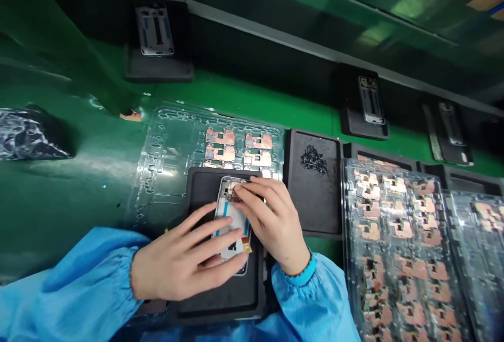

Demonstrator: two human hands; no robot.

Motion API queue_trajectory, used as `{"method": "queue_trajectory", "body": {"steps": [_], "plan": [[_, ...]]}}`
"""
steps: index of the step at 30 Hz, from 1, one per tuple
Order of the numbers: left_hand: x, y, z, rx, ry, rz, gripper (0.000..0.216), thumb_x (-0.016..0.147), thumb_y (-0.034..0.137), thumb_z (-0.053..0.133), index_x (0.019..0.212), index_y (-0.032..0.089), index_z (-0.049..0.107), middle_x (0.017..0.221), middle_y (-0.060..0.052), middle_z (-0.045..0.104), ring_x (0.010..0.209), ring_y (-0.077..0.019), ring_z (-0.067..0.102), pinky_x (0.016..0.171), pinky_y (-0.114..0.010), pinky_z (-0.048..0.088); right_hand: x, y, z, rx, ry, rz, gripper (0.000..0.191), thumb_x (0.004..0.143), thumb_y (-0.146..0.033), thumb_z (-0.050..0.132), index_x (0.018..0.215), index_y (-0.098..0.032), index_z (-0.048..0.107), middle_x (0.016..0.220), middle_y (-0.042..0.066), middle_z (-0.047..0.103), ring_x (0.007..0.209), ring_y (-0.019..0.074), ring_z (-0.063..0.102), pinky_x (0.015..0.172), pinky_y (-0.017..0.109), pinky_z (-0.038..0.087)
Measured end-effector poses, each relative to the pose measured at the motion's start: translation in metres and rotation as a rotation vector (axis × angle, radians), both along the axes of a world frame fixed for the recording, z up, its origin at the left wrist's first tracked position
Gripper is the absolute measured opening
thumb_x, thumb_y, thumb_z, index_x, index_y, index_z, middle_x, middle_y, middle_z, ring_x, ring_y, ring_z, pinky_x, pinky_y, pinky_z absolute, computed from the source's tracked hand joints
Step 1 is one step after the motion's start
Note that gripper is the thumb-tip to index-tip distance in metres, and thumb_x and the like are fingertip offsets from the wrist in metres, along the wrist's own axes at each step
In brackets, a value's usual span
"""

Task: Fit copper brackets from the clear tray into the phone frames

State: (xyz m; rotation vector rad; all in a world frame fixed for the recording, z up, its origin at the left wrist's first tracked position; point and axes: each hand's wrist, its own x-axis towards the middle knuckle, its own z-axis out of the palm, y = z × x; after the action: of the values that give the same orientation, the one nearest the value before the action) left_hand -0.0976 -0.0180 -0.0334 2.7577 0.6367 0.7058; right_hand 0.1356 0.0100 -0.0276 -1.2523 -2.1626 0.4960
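Observation:
A phone frame with blue strips and a white inner face lies in a black foam tray. My left hand rests over its lower left side, fingers spread and stretched out. At the top end of the frame, my right hand has its fingertips closed together on a small circuit board. Part of that board is hidden under the fingers. A golden flex cable sticks out at the frame's lower right edge, close to the left fingertips.
Behind the foam tray lies a clear plastic tray with copper-coloured boards. To the right, a black tray holds small dark parts, beside stacked board trays. Phone frames sit along the back; a shiny bag lies left.

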Motion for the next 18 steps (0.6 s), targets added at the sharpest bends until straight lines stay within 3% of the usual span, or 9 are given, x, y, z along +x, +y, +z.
{"method": "queue_trajectory", "body": {"steps": [6, 18], "plan": [[0.004, 0.0, -0.003, 0.0, -0.106, 0.054, 0.031, 0.094, 0.015, 0.067, 0.123, 0.024, 0.071, 0.126, -0.006, 0.073, 0.114, -0.0251, 0.07, 0.118, -0.059, 0.045, -0.007, 0.002, 0.002, -0.019, -0.236, 0.086, 0.03, 0.101, -0.015, 0.063, 0.131, -0.016, 0.064, 0.123, 0.011, 0.072, 0.122, 0.0296, 0.058, 0.104, 0.051, 0.052], [0.006, -0.001, -0.003, -0.012, -0.159, 0.089, 0.032, 0.094, 0.012, 0.064, 0.122, 0.025, 0.072, 0.124, -0.005, 0.074, 0.106, -0.0217, 0.073, 0.119, -0.057, 0.044, -0.012, 0.002, -0.001, 0.015, -0.277, 0.04, 0.03, 0.1, -0.015, 0.065, 0.13, -0.014, 0.065, 0.122, 0.009, 0.073, 0.117, 0.0277, 0.061, 0.104, 0.046, 0.055]]}}
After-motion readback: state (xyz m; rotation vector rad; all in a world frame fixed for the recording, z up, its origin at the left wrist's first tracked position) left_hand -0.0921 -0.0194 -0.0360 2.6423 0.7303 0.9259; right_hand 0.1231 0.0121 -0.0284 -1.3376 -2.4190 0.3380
